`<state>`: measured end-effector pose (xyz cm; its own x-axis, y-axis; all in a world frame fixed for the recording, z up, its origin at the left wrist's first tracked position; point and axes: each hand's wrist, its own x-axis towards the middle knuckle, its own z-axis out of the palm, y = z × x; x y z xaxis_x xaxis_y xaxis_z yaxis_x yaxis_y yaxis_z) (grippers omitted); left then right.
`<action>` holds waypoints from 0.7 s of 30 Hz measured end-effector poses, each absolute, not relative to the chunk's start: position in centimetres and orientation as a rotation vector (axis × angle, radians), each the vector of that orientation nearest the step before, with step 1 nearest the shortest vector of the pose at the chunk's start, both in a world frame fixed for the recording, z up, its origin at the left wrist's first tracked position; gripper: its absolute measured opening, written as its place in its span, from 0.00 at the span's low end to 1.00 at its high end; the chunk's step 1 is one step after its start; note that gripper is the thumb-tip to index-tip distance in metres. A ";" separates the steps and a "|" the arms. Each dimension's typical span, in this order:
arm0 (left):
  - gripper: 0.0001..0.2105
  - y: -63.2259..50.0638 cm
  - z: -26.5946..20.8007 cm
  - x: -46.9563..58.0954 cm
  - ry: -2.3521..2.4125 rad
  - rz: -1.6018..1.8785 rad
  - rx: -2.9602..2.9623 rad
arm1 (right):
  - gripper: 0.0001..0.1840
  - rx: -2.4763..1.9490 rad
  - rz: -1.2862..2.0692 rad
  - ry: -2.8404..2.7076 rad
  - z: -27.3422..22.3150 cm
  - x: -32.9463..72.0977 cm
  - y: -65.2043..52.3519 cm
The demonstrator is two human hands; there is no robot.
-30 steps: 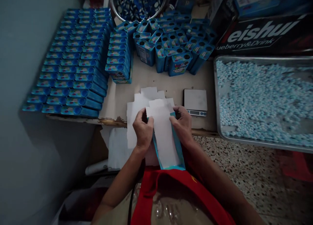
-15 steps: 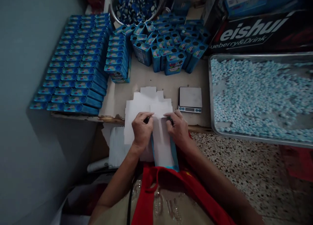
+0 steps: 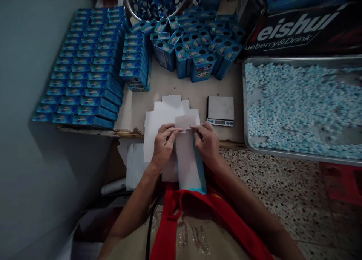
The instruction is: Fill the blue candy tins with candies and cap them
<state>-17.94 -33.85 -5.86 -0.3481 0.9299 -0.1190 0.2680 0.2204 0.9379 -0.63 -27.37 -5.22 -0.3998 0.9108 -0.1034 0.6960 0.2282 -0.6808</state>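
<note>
A partly folded cardboard box [image 3: 187, 160], white inside with blue along its sides, points away from my body at the table's front edge. My left hand [image 3: 164, 141] pinches its far left corner between thumb and fingers. At the far right corner, my right hand [image 3: 207, 139] is closed on the same box. A small end flap [image 3: 185, 121] stands up between my fingertips. Beneath and beyond it lie flat white box blanks [image 3: 154, 124], overhanging the table edge.
Beside the blanks is a small digital scale [image 3: 220, 110]. A metal tray [image 3: 245, 113] of blue and white candies sits right. Stacked blue boxes [image 3: 82, 79] fill the left, loose ones [image 3: 203, 68] the back, near a metal bowl [image 3: 128, 3]. A black carton [image 3: 299, 32] stands behind the tray.
Both hands have shifted slightly on the box's far corners, and my left fingers are straighter. The end flap now shows raised between them. The view has tilted slightly.
</note>
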 end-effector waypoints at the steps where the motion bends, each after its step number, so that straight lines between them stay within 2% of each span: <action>1: 0.10 -33.8 -6.1 -17.9 1.768 1.186 1.124 | 0.17 -1.489 0.928 -2.181 -5.4 -0.7 -27.5; 3: 0.09 -33.9 -6.7 -17.9 1.753 1.283 1.100 | 0.16 -1.490 0.895 -2.135 -5.7 -0.9 -27.7; 5: 0.16 -34.0 -7.3 -18.1 1.724 1.361 1.061 | 0.14 -1.543 0.894 -2.039 -6.1 -1.0 -28.0; 7: 0.23 -34.2 -7.6 -18.7 1.733 1.355 1.106 | 0.17 -1.603 0.904 -1.969 -6.2 -0.9 -28.0; 8: 0.23 -34.2 -7.6 -19.1 1.746 1.308 1.187 | 0.18 -1.607 0.898 -1.977 -6.3 -0.8 -27.9; 11: 0.13 -34.1 -6.8 -20.1 1.709 1.147 1.509 | 0.12 -1.525 0.843 -2.139 -6.1 -0.3 -27.7; 13: 0.11 -33.9 -6.0 -20.3 1.653 1.111 1.595 | 0.11 -1.476 0.805 -2.243 -5.8 0.0 -27.8; 16: 0.12 -33.6 -5.0 -20.1 1.665 1.083 1.506 | 0.18 -1.445 0.806 -2.328 -5.2 -0.1 -28.2; 19: 0.08 -32.8 -4.6 -20.1 1.680 0.989 1.312 | 0.30 -1.489 0.842 -2.364 -4.4 -0.9 -28.1; 21: 0.14 -32.1 -4.5 -20.3 1.692 0.884 1.237 | 0.34 -1.565 0.892 -2.396 -3.9 -1.2 -27.3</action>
<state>-20.30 -32.11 -4.53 -0.1603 0.9626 -0.2184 0.3702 0.2637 0.8907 -1.25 -27.29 -3.91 -0.4474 0.8729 -0.1944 0.7877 0.2817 -0.5479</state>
